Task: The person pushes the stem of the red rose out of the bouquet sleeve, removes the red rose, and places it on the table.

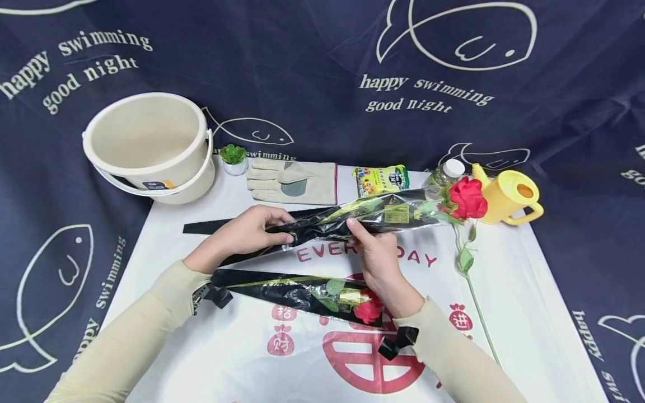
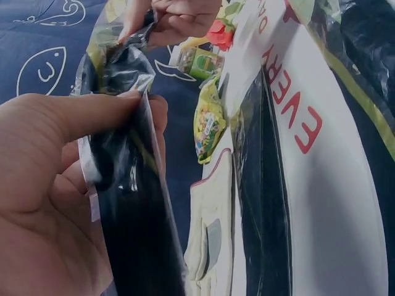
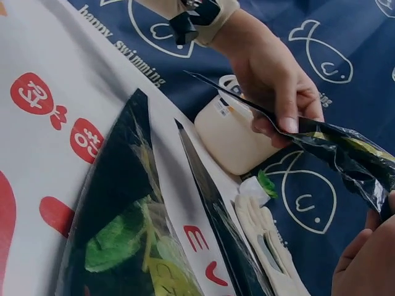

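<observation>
Navy cloth (image 1: 312, 67) hung behind worktop's (image 1: 242, 358) far edge. Left hand (image 1: 249, 234), right hand (image 1: 380, 260): fingers pinched black wrapper (image 1: 325, 223); judged light, slippery, limp, best gripped mid-length.

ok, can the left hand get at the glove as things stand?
Probably not without letting go: the left hand is pinching the black wrapper. Otherwise the way looks fairly free, since the glove lies just beyond that hand with nothing on top.
</observation>
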{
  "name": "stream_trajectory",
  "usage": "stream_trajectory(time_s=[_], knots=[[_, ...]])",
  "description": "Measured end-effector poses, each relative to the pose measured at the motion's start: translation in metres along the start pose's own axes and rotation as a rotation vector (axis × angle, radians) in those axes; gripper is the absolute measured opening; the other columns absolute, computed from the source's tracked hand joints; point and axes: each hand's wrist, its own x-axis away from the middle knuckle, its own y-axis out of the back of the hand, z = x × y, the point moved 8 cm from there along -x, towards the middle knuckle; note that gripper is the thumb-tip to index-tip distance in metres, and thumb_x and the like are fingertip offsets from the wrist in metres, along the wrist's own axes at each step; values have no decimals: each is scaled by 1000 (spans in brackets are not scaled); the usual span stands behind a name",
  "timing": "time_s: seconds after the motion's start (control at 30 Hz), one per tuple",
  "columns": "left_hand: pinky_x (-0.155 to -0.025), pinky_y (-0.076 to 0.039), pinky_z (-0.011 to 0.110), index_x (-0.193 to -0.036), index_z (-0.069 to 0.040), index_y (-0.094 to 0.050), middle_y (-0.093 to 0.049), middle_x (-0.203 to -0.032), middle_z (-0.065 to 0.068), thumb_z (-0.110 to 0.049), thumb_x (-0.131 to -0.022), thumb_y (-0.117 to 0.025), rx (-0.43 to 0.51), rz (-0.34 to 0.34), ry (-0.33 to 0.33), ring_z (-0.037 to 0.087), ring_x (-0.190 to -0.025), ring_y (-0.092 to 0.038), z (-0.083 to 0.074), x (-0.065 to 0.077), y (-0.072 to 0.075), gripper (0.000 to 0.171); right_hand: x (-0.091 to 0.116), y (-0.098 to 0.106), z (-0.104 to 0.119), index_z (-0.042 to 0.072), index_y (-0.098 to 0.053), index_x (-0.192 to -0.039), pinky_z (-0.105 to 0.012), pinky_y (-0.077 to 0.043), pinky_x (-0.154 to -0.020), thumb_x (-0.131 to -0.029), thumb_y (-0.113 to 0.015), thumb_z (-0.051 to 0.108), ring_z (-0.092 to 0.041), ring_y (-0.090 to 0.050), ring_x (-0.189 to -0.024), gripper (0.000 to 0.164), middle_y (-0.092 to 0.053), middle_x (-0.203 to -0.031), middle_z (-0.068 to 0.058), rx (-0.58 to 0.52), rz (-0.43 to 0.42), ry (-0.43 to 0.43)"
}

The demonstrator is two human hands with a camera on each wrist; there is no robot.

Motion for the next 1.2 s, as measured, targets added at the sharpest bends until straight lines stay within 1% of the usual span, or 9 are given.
stream_trajectory(time_s=[0.07,0.3,0.4,0.47,0.67,0.8,1.03,1.13,1.2], knots=[[-65,-49,33,-108,-17,-66,-68,-91,-7,-16,-84,-71,11,-2,-13,10,-78,-64,-2,-1,-2,24,3,-4,-3,4,-55,-115,-27,-46,-59,-77,-78,9,-15,-54,-61,44,-61,-99,-8,28,6,6],[-64,-48,33,-105,-22,-66,-69,-86,-9,-11,-84,-71,49,25,-52,12,-74,-64,-13,-5,-10,25,11,-18,-16,3,-57,-116,-29,-50,-74,-77,-78,10,-14,-59,-83,45,-61,-106,-10,46,24,5],[-64,-47,33,-104,-23,-66,-69,-86,-9,-10,-85,-69,51,23,-60,12,-74,-63,-16,-5,-11,23,15,-24,-20,2,-61,-111,-30,-49,-73,-76,-79,14,-13,-57,-78,41,-63,-97,-8,109,37,13],[-66,-47,35,-104,-22,-67,-69,-87,-9,-7,-85,-67,56,12,-67,11,-75,-63,-16,-5,-10,24,17,-26,-24,4,-61,-110,-30,-47,-69,-76,-80,17,-13,-54,-72,41,-63,-93,-6,154,37,6],[-69,-46,41,-102,-21,-67,-68,-90,-10,-2,-85,-63,61,-15,-76,11,-79,-62,-13,-6,-8,25,19,-25,-26,9,-57,-116,-31,-47,-69,-76,-79,16,-14,-54,-74,46,-62,-98,-7,181,35,3],[-72,-46,39,-102,-20,-68,-68,-92,-10,-4,-86,-64,67,-14,-83,10,-83,-62,-11,-6,-7,23,17,-23,-22,8,-57,-116,-34,-48,-71,-76,-79,16,-15,-54,-72,47,-61,-97,-9,207,36,7],[-74,-48,33,-104,-17,-67,-68,-90,-9,-5,-85,-67,71,-11,-73,10,-83,-64,-5,0,-2,22,13,-21,-15,6,-56,-120,-33,-45,-88,-74,-81,12,-21,-57,-104,53,-60,-117,-12,164,46,38],[-70,-48,33,-105,-18,-67,-69,-91,-9,-13,-85,-70,74,-3,-51,11,-80,-64,-1,3,-1,21,11,-18,-13,5,-56,-121,-32,-47,-85,-74,-80,10,-21,-58,-102,53,-60,-116,-13,132,42,41],[-68,-48,34,-106,-19,-66,-69,-92,-8,-19,-84,-71,80,1,-30,13,-79,-64,2,5,0,22,8,-15,-11,5,-55,-121,-31,-49,-77,-74,-80,9,-19,-60,-90,53,-61,-113,-13,97,36,43]])
